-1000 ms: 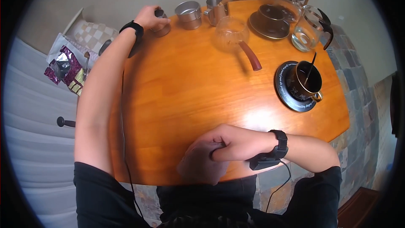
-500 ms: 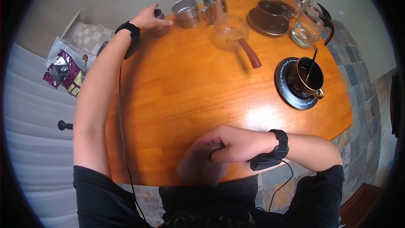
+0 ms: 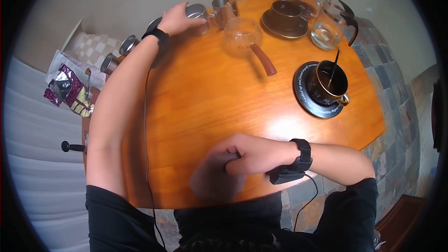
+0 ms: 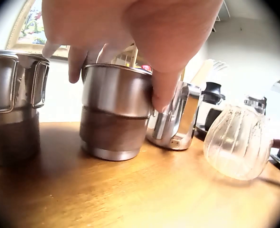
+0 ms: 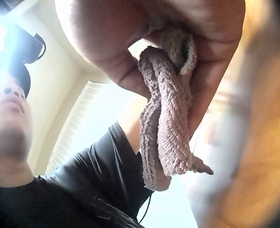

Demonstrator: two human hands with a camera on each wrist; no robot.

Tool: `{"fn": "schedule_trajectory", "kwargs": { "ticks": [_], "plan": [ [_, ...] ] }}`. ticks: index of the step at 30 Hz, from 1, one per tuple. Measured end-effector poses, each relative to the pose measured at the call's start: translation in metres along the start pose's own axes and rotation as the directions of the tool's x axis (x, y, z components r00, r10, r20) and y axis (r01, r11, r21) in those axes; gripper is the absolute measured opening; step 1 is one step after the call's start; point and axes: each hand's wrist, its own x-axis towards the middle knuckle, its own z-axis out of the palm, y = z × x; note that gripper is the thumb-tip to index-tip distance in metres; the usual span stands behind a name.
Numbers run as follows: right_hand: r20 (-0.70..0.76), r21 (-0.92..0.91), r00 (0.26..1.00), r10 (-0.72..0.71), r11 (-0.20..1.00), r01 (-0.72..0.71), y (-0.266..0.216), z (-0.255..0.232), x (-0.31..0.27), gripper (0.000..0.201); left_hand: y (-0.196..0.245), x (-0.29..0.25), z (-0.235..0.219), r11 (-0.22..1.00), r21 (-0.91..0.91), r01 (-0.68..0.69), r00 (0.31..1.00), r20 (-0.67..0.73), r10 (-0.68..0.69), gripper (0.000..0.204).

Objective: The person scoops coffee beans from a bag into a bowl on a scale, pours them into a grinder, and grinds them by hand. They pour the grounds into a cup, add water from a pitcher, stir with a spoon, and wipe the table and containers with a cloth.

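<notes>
My left hand (image 3: 178,20) reaches over the far left of the table, its thumb and fingers spread around the rim of a steel cup (image 4: 116,92). The thumb tip is right at the cup's side in the left wrist view. To the left stands another steel cup with folding wire handles (image 4: 14,90); a steel pitcher (image 4: 180,118) is just to the right. At the near edge, my right hand (image 3: 254,153) grips a bunched, greyish-pink cloth (image 5: 173,114), whose folds hang below the fingers.
A glass pot with a red-brown handle (image 3: 242,37) stands behind the table's middle. On the right are a black cup (image 3: 329,84) on a saucer, a second dark cup (image 3: 285,16) and a glass jug (image 3: 326,32). Smaller metal cups (image 3: 110,63) and a foil bag (image 3: 70,88) are left.
My left hand has moved right, from a small cup to the steel cup beside it. Metal cups left of the forearm have come into view. The right hand still holds the cloth.
</notes>
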Motion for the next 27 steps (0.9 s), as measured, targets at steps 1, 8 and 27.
{"fn": "schedule_trajectory", "kwargs": {
  "ticks": [1, 8, 27],
  "plan": [
    [-0.008, 0.006, 1.000, -0.019, 1.000, 0.019, 0.000, 0.000, 0.000, 0.048, 0.008, -0.006, -0.008, 0.997, -0.076, 0.007, 1.000, 0.014, -0.006, 0.112],
    [-0.068, 0.155, 0.996, -0.053, 0.986, 0.063, -0.008, 0.000, -0.001, 0.039, 0.039, -0.093, -0.093, 0.833, -0.552, -0.037, 0.993, -0.114, -0.031, 0.086],
    [-0.518, 0.228, 0.853, 0.064, 0.972, 0.066, -0.025, -0.005, 0.033, 0.042, -0.038, -0.355, -0.114, 0.846, -0.479, -0.235, 0.954, -0.280, 0.107, 0.104]
  ]
}}
